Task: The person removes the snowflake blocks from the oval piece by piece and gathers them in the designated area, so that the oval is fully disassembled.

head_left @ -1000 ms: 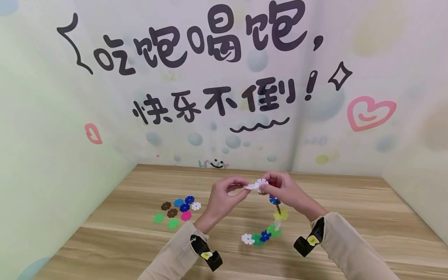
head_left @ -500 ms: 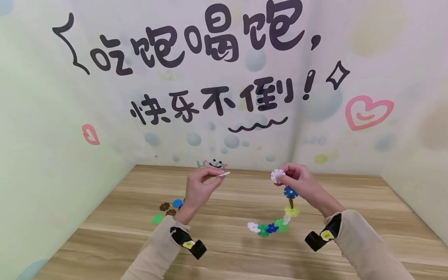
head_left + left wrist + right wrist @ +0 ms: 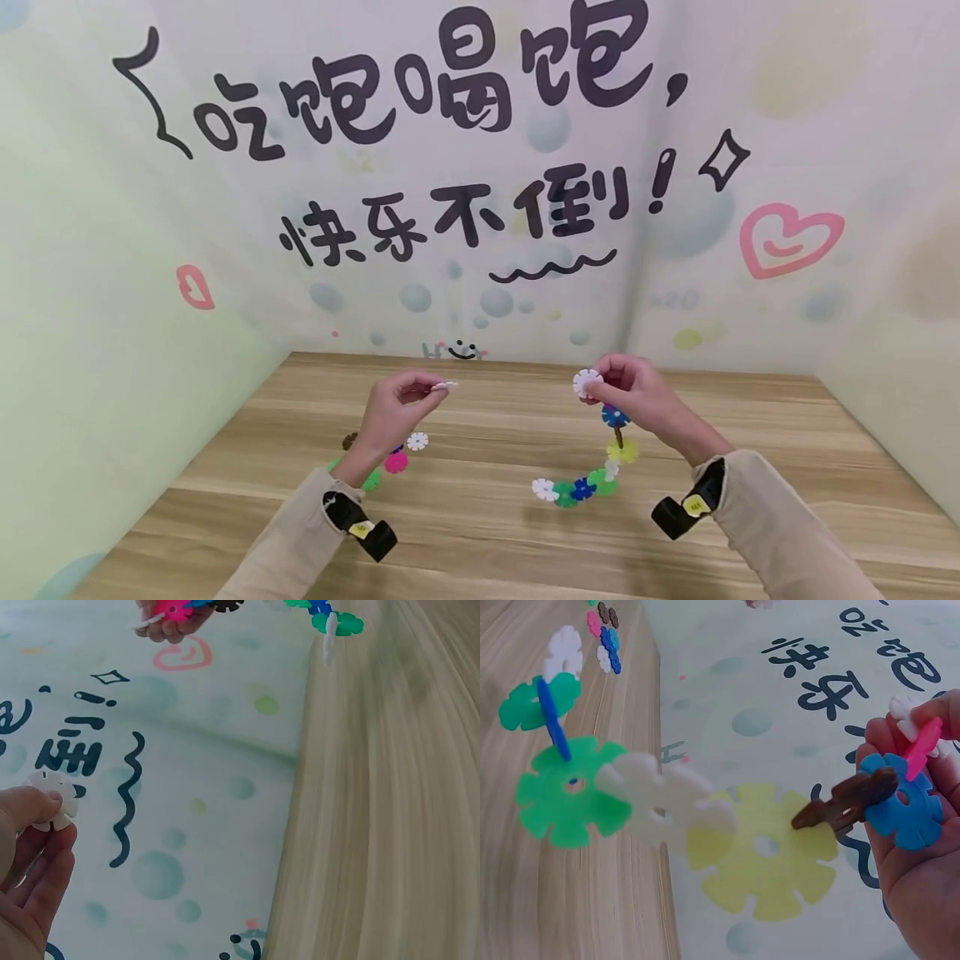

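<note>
A white notched disc is pinched between the thumb and fingers of the left hand, seen nearly edge-on from the head view. Well apart, a chain of ten interlocked discs is gripped by the right hand at its upper white end. It is coloured, in order, white, pink, blue, brown, yellow, white, green, dark blue, green and white, and is curved downward and leftward.

I have the left forearm slanting up from the bottom edge, with the left hand left of centre, thumb and fingers in a pinch. The right forearm leans in from the lower right; I hold the right hand right of centre, thumb pinching against bent fingers. The hands are well apart.
</note>
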`<state>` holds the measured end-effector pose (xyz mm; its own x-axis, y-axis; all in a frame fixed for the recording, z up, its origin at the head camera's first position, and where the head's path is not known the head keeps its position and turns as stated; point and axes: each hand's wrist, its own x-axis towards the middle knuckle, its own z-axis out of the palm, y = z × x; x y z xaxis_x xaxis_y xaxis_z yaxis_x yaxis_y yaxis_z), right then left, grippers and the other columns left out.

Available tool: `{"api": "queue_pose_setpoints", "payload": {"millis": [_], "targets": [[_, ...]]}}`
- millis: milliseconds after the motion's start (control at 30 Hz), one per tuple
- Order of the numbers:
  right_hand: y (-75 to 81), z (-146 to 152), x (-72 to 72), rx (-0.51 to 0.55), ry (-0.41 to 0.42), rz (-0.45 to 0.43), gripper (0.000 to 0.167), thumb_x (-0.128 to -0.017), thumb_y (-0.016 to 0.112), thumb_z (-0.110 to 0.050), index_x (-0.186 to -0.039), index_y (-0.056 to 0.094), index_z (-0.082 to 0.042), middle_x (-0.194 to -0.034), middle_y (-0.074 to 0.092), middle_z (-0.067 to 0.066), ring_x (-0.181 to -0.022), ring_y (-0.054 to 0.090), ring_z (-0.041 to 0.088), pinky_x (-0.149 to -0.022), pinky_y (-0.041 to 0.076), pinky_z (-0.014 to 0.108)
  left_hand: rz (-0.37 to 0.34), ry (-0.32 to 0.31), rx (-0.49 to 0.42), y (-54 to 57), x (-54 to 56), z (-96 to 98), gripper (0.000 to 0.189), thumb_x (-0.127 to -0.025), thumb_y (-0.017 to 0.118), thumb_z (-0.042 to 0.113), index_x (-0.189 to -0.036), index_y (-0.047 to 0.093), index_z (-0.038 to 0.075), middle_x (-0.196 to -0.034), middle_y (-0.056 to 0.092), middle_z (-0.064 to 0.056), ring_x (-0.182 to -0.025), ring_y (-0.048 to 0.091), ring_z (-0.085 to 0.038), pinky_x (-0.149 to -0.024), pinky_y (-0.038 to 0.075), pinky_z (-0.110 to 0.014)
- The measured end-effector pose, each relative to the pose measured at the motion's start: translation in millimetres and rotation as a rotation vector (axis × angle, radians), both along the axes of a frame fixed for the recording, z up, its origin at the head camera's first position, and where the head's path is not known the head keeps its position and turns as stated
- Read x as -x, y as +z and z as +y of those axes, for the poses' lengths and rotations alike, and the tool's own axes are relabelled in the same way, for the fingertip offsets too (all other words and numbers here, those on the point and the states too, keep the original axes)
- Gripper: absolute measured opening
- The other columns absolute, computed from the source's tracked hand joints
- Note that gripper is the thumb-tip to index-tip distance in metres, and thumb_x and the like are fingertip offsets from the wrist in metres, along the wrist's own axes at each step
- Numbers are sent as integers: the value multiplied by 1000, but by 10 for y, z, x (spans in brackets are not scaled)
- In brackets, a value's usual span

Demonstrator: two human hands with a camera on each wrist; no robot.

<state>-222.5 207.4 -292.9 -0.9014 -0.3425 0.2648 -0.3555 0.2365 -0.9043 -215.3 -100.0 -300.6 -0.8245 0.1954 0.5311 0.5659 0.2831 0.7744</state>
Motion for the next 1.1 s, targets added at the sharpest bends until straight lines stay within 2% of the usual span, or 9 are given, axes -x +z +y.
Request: {"api": "queue_pose_setpoints", "payload": {"millis": [67, 200, 367, 500, 600, 800, 933, 1033, 1100], "targets": [[0, -7, -3, -7, 1, -2, 19, -85, 59, -7, -91, 51, 9, -85, 60, 15, -73, 61, 14, -68, 51, 23, -36, -5, 25, -57, 14, -65, 11, -79, 62, -5, -89, 63, -10, -85, 63, -20, -74, 62, -23, -67, 52, -23], [-11, -19, 1, -18, 2, 4, 17, -84, 59, -7, -89, 52, 8, -84, 60, 14, -73, 61, 14, -67, 52, 23, -128, -9, 89, -281, 141, -226, 14, -80, 64, 1, -91, 63, -8, -85, 64, -18, -74, 63, -24, -65, 51, -21], [-33, -30, 8, -30, 18, 21, 15, -84, 59, -7, -87, 52, 6, -82, 61, 12, -70, 59, 15, -62, 52, 24, -242, 10, 191, -562, 280, -414, 18, -79, 66, 8, -92, 64, -4, -86, 64, -14, -75, 63, -24, -63, 52, -28], [-44, -45, 8, -31, 23, 8, 15, -84, 60, -8, -86, 53, 5, -81, 61, 12, -69, 59, 16, -60, 51, 24, -306, 16, 279, -758, 326, -520, 19, -78, 67, 10, -92, 65, -2, -86, 64, -10, -74, 62, -20, -63, 52, -27], [-45, -52, 5, -37, 20, 0, 15, -84, 60, -9, -87, 53, 4, -82, 61, 13, -68, 58, 16, -57, 51, 23, -304, 20, 348, -887, 352, -574, 19, -77, 68, 11, -91, 66, -1, -84, 62, -7, -74, 59, -17, -62, 50, -21], [-51, -56, 6, -41, 22, 2, 16, -84, 61, -10, -87, 52, 3, -83, 60, 15, -67, 57, 16, -56, 50, 23, -289, 36, 405, -1017, 377, -621, 19, -75, 69, 10, -89, 66, -2, -79, 60, -3, -71, 56, -15, -60, 48, -21], [-54, -60, 1, -31, 27, 6, 15, -84, 60, -9, -86, 53, 3, -82, 61, 13, -67, 57, 15, -56, 50, 22, -313, -5, 388, -1071, 405, -631, 19, -74, 69, 5, -89, 65, -5, -74, 61, -4, -64, 56, -12, -54, 49, -20], [-59, -66, 0, -17, 34, 4, 14, -84, 59, -8, -86, 52, 4, -81, 61, 11, -68, 58, 15, -59, 51, 22, -303, -36, 379, -1098, 419, -636, 18, -73, 70, 2, -88, 64, -7, -71, 61, -6, -61, 57, -13, -52, 49, -21], [-66, -70, 3, -10, 38, 4, 14, -85, 59, -7, -86, 52, 5, -81, 61, 10, -69, 59, 15, -61, 51, 22, -289, -28, 385, -1101, 415, -635, 18, -72, 70, 2, -86, 64, -7, -71, 61, -7, -61, 58, -14, -53, 49, -21]]}}
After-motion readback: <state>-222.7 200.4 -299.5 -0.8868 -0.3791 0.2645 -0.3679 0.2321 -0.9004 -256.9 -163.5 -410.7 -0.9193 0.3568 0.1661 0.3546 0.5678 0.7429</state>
